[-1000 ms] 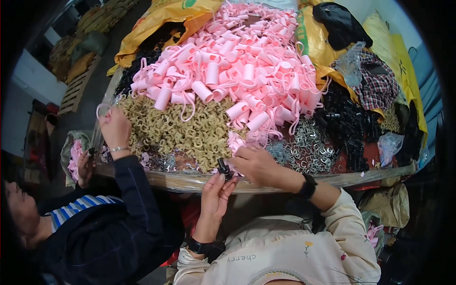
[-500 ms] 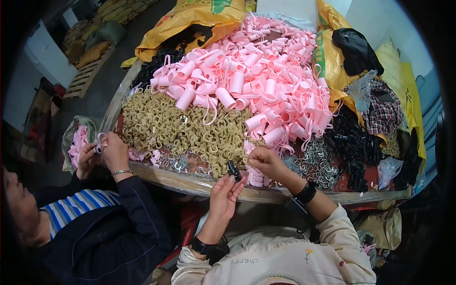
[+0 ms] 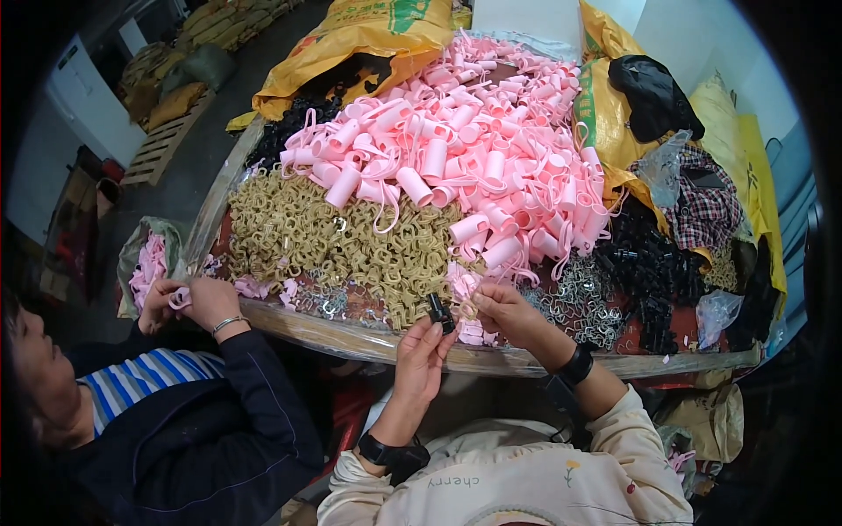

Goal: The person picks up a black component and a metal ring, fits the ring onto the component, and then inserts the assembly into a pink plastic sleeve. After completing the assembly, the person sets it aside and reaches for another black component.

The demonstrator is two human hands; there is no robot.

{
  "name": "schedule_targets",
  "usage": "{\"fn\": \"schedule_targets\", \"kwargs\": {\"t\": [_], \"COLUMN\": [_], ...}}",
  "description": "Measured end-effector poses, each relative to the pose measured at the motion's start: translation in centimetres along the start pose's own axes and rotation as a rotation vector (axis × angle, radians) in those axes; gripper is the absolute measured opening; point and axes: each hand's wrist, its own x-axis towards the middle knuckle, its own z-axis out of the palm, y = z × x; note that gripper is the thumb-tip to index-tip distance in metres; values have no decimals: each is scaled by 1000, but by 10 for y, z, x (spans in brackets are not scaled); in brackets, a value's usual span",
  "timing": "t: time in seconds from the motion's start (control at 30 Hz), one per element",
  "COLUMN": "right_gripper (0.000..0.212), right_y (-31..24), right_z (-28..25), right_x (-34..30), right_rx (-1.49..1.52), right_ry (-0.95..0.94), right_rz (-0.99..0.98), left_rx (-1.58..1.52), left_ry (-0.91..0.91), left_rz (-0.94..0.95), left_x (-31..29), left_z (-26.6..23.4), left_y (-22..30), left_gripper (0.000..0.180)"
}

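My left hand (image 3: 419, 358) grips a small black plastic fitting (image 3: 439, 312) between thumb and fingers, above the table's near edge. Close by on the right, my right hand (image 3: 512, 316) pinches a small tan plastic ring-like piece (image 3: 471, 309) at its fingertips; its exact shape is hard to make out. The two pieces are slightly apart. Beyond my hands lies a heap of similar tan plastic pieces (image 3: 338, 237). Pink tubes with strap loops (image 3: 431, 159) are piled behind them.
Metal hooks (image 3: 586, 298) and a pile of black fittings (image 3: 656, 272) lie to the right. Yellow sacks (image 3: 360, 39) stand at the back. On the left, a co-worker's hands (image 3: 213, 305) hold a pink piece (image 3: 180, 299). The table's wooden rim (image 3: 307, 337) curves in front.
My right hand has shifted slightly right and down, and the tan piece now shows at its fingertips. The black fitting has moved a little right. The co-worker's hands have dropped lower.
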Motion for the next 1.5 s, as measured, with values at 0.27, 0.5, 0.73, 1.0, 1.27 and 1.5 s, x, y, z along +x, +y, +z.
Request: {"fn": "schedule_targets", "kwargs": {"t": [0.27, 0.5, 0.73, 1.0, 1.27, 1.5], "right_gripper": [18, 13, 12, 12, 11, 11], "right_y": [0, 24, 15, -22, -26, -17], "right_z": [19, 15, -3, -1, 9, 9], "right_x": [-22, -27, -41, -56, -54, -48], "right_rx": [303, -296, -589, -610, -801, -686], "right_ry": [69, 265, 222, 176, 59, 99], "right_rz": [97, -470, -514, -464, -419, -296], "left_rx": [6, 53, 47, 144, 181, 147], "left_ry": [-176, -139, -135, -117, -180, -126], "left_rz": [68, 47, 10, -124, -192, -290], "left_x": [-2, -4, -1, -1, -8, -10], "left_z": [7, 17, 16, 11, 8, 3], "left_y": [-9, -15, -20, -21, -25, -25], "left_gripper": [23, 23, 24, 26, 33, 29]}}
